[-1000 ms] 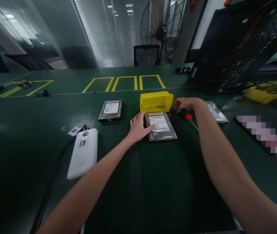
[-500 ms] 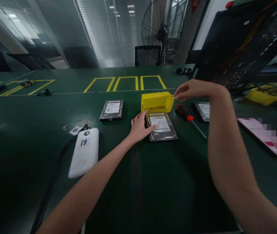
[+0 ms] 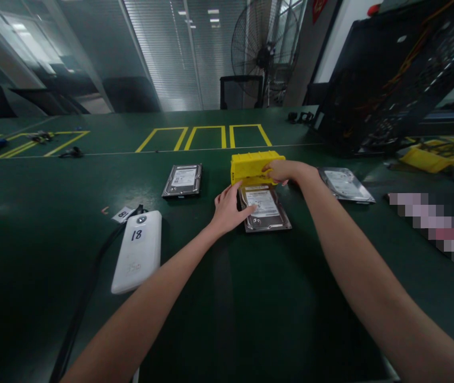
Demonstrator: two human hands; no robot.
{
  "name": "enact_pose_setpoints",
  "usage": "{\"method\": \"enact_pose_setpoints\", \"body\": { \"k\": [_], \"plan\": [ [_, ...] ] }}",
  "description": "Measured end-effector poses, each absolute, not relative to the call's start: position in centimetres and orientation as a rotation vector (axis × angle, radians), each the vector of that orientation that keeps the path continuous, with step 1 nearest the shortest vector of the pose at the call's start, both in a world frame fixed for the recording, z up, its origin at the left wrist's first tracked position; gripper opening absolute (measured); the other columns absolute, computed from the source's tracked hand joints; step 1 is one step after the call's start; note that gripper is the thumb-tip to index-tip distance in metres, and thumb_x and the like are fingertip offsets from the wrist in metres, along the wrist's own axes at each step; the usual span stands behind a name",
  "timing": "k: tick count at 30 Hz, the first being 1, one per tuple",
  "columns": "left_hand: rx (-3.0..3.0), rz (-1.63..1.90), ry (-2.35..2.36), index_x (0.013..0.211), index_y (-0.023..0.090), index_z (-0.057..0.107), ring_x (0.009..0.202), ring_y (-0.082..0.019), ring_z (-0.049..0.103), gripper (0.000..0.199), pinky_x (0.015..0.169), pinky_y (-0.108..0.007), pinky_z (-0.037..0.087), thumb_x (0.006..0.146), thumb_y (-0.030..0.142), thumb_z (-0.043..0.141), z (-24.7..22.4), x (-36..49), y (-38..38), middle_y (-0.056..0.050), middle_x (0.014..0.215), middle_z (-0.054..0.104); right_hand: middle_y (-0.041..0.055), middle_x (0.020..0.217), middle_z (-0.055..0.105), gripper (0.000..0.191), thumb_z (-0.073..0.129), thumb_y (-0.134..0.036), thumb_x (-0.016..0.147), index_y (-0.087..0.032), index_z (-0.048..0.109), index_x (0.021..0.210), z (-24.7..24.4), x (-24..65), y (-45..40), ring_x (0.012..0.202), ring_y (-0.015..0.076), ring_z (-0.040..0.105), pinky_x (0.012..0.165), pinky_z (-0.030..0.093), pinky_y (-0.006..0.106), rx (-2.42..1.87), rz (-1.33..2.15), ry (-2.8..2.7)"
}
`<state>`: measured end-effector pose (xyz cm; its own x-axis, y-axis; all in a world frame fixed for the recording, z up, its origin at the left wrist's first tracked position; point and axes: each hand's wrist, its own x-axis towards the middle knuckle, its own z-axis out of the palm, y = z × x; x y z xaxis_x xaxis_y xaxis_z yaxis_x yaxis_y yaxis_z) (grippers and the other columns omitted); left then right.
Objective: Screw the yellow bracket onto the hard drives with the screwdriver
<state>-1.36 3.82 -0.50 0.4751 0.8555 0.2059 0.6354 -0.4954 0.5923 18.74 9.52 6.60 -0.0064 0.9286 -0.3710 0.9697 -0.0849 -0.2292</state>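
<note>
My left hand (image 3: 229, 208) rests at the left edge of a hard drive (image 3: 266, 205), its thumb across the label and its fingers along the side, gripping it. One fingertip is by the near left corner of a yellow plastic bin (image 3: 246, 159). This bin lies just behind the drive, its open side towards me. Small dark bits show inside, too small to name. My right hand (image 3: 280, 170) reaches into the bin's right part with curled fingers. What they pinch, if anything, is hidden.
A second hard drive (image 3: 182, 180) lies to the left, a third hard drive (image 3: 344, 183) to the right. A white device marked 18 (image 3: 138, 252) with a black cable (image 3: 87, 287) is at front left. A black metal case (image 3: 386, 80) stands back right, near another yellow bin (image 3: 430, 157).
My right hand has moved left and down from beside the bin's right end into the bin. My right forearm now covers the red and black screwdriver. My left hand has stayed put.
</note>
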Motion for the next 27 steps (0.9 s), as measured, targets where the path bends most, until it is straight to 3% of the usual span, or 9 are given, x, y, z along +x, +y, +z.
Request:
{"method": "enact_pose_setpoints", "body": {
  "k": [11,17,27],
  "plan": [
    [2.289,0.692,1.261,0.134,0.023,0.024,0.13,-0.029,0.029,0.071,0.103,-0.049,0.024,0.075,0.054,0.05,-0.57,-1.22,3.86,-0.011,0.139,0.037,0.0122,0.114,0.059,0.043,0.049,-0.018,0.079,-0.018,0.055,0.121,5.91,18.67,9.62,0.086,0.0225,0.061,0.051,0.05,0.024,2.109,-0.684,2.05],
    [2.295,0.686,1.259,0.134,0.022,0.024,0.13,-0.028,0.029,0.071,0.104,-0.048,0.022,0.075,0.055,0.049,-0.72,-1.3,3.95,-0.011,0.14,0.036,0.0112,0.124,0.053,0.044,0.049,-0.022,0.08,-0.018,0.053,0.123,5.74,19.22,9.88,0.093,0.023,0.059,0.051,0.051,0.023,2.148,-0.687,2.039],
    [2.303,0.681,1.249,0.135,0.022,0.023,0.13,-0.029,0.028,0.074,0.104,-0.049,0.021,0.075,0.06,0.046,-1.11,-1.39,4.19,-0.011,0.14,0.035,0.0109,0.12,0.056,0.044,0.051,-0.019,0.077,-0.018,0.057,0.121,5.95,18.96,9.47,0.09,0.0233,0.06,0.05,0.05,0.022,2.166,-0.667,2.046]
  ]
}}
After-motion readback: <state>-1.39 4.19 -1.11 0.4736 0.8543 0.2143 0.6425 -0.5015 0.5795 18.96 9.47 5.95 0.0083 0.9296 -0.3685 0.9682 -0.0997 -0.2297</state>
